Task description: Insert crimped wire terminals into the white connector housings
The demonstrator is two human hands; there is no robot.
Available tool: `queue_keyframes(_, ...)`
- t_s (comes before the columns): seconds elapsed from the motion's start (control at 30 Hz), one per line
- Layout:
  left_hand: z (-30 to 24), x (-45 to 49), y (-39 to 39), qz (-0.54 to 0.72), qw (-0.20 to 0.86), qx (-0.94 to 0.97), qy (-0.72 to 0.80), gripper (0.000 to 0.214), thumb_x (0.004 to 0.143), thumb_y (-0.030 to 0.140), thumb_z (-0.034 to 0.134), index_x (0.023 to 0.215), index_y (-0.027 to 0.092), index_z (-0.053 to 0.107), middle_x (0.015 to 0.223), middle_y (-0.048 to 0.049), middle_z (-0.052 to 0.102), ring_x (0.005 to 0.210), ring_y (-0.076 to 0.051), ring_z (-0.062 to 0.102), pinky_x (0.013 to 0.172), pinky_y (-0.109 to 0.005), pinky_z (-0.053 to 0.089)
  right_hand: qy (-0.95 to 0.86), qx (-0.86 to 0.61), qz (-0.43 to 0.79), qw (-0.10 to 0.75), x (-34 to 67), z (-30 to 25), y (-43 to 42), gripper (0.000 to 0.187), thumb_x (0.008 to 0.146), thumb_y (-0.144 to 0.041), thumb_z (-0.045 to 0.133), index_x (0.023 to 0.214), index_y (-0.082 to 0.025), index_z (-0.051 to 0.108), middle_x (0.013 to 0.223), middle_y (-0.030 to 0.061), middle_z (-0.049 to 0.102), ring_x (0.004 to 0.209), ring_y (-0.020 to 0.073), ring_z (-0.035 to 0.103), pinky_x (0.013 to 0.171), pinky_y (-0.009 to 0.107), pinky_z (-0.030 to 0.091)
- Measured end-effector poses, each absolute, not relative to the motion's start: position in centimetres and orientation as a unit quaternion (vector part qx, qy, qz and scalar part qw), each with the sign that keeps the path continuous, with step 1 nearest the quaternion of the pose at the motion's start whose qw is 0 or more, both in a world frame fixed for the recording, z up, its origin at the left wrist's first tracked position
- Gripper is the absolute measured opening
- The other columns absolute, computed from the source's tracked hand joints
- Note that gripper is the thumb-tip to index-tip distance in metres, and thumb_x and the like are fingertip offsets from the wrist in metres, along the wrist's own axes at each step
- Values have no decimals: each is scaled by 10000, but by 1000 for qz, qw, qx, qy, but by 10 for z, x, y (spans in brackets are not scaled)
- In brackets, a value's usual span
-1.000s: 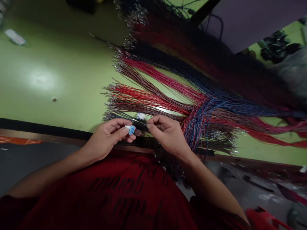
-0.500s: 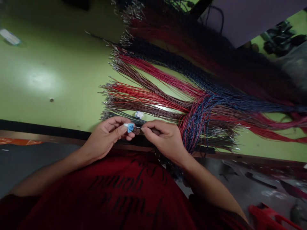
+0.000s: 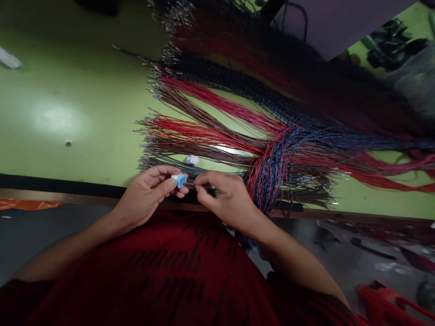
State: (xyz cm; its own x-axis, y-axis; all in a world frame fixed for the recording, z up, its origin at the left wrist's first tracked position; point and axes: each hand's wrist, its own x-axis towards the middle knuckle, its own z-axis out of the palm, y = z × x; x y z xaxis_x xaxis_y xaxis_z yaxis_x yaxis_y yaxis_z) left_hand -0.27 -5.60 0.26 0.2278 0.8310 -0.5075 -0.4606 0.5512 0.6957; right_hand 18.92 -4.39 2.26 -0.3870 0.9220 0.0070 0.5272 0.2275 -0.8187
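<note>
My left hand (image 3: 147, 192) pinches a small blue and white connector housing (image 3: 181, 180) between thumb and fingers. The grid of holes on its blue face is turned toward my right hand (image 3: 228, 195). That hand has thumb and forefinger closed on a thin wire (image 3: 190, 184), whose tip points at the blue face. I cannot tell whether the tip has entered a hole. Just beyond the hands, a second connector housing (image 3: 193, 160), white with a blue edge, lies on the dark wires.
Bundles of red wires (image 3: 204, 138), brown wires and dark blue wires (image 3: 326, 136) with metal terminals spread over the green table (image 3: 44, 149). A pale object (image 3: 10, 59) lies far left. Dark parts (image 3: 390, 45) are at the back right; a red plastic item (image 3: 384, 301) is below the table.
My right hand has moved slightly left with the wire, closer to the connector. The whole view has shifted a little; the left hand keeps its hold.
</note>
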Motion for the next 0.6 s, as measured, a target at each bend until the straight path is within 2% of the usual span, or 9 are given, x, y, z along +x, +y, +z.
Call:
queue_keyframes(0.3, -1, -2, -56, 423, 751, 214, 460, 235, 724, 261, 864, 887, 149, 736, 770, -34, 763, 658, -125, 716, 638, -208, 592, -765, -481, 338, 263, 187, 17, -47, 149, 856, -117, 541, 803, -153, 676, 721, 14, 702, 630, 98, 613, 633, 212, 441)
queue_keyframes(0.6, -3, 1, -54, 421, 744, 201, 479, 282, 681, 293, 889, 862, 140, 736, 704, -28, 739, 617, -125, 693, 602, -215, 587, -804, -450, 283, 266, 182, 15, -50, 196, 899, -101, 510, 773, -156, 649, 722, 33, 709, 660, 117, 626, 662, 232, 455)
